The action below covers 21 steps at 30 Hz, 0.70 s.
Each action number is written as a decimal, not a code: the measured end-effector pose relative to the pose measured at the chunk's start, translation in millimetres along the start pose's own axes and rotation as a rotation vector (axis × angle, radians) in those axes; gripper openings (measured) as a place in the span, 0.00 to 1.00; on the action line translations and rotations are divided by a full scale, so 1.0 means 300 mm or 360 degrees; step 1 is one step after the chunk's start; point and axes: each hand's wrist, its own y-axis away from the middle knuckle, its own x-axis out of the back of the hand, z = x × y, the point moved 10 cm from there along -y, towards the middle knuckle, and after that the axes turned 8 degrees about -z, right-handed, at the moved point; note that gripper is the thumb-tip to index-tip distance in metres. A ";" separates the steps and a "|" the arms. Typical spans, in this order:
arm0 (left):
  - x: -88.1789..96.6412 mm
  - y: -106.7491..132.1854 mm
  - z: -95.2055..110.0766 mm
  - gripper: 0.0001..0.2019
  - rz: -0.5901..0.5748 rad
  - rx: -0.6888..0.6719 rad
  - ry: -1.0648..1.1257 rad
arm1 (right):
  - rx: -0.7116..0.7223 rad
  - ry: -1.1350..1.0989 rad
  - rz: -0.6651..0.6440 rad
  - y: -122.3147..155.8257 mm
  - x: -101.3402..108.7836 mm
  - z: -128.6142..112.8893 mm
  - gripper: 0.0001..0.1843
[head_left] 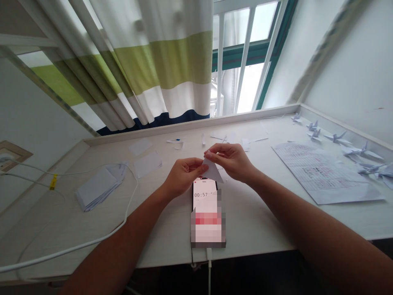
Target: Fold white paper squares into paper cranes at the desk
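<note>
Both grips (183, 175) (232, 162) on paper (213, 170), over phone (203, 196)

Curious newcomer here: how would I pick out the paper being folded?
Find the white desk by the window. Above the phone, the left hand and right hand pinch a small paper; unlike the flat sheets stacked left, it is triangular and lifted.

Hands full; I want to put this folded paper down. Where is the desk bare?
For the folded paper, bare desk lies between the phone and the printed sheet, and between the white cable and the phone. Crowded: scraps along the window ledge, paper cranes by the right wall, the paper stack at left.
</note>
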 end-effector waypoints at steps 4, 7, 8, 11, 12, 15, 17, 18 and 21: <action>0.001 0.001 -0.007 0.21 0.0003 0.0024 0.0014 | 0.0033 -0.0005 -0.0004 -0.001 -0.002 -0.004 0.15; -0.003 0.001 -0.007 0.21 -0.0001 0.0028 0.0041 | 0.0071 0.0007 0.0046 0.000 0.008 -0.021 0.15; -0.004 0.001 -0.008 0.21 -0.0005 0.0035 0.0050 | 0.0076 0.0017 0.0050 0.000 0.008 -0.026 0.16; -0.007 0.000 -0.011 0.21 -0.0018 0.0061 0.0064 | 0.0080 0.0038 0.0033 0.000 0.005 -0.038 0.17; -0.008 0.001 -0.011 0.21 -0.0021 0.0071 0.0056 | 0.0076 0.0040 0.0027 -0.001 0.005 -0.039 0.16; -0.005 0.003 -0.011 0.21 -0.0021 0.0088 0.0016 | 0.0076 0.0026 0.0066 -0.002 0.016 -0.032 0.15; -0.002 0.006 -0.009 0.20 -0.0010 0.0086 0.0006 | 0.0083 -0.0011 0.0117 -0.002 0.028 -0.022 0.15; 0.000 0.008 -0.008 0.20 -0.0001 0.0079 0.0004 | 0.0072 -0.0035 0.0122 -0.002 0.030 -0.014 0.15; 0.005 0.009 -0.007 0.20 0.0017 0.0061 -0.0018 | -0.0033 -0.0079 0.0014 -0.006 0.006 0.017 0.16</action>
